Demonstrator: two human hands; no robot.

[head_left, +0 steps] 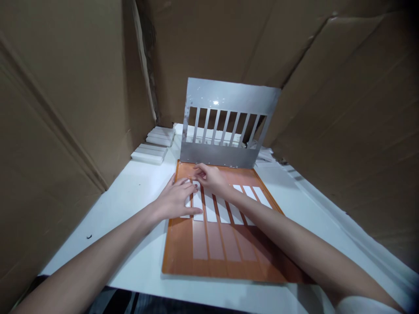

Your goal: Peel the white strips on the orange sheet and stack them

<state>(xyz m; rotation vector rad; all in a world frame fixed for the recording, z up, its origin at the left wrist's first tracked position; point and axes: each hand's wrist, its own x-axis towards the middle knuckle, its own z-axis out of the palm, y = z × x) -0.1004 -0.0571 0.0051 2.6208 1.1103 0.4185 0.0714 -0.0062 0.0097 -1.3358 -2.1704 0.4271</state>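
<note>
An orange board [180, 250] lies on the table, with several white strips [211, 211] side by side across its middle. My left hand [175, 200] rests over the leftmost strips with its fingers spread. My right hand [212, 179] reaches across the board to the upper ends of those strips. Its thumb and fingers are pinched together; whatever they hold, if anything, is too small to make out. At the board's far edge a slotted metal plate [234, 95] stands raised and leans back. My right forearm hides part of the strips on the right.
Two stacks of white strips, a nearer stack [149, 153] and a farther stack [160, 135], lie at the back left of the white table [137, 181]. Cardboard walls [212, 48] enclose the back and both sides. Behind the plate's right side lie white pieces [266, 154].
</note>
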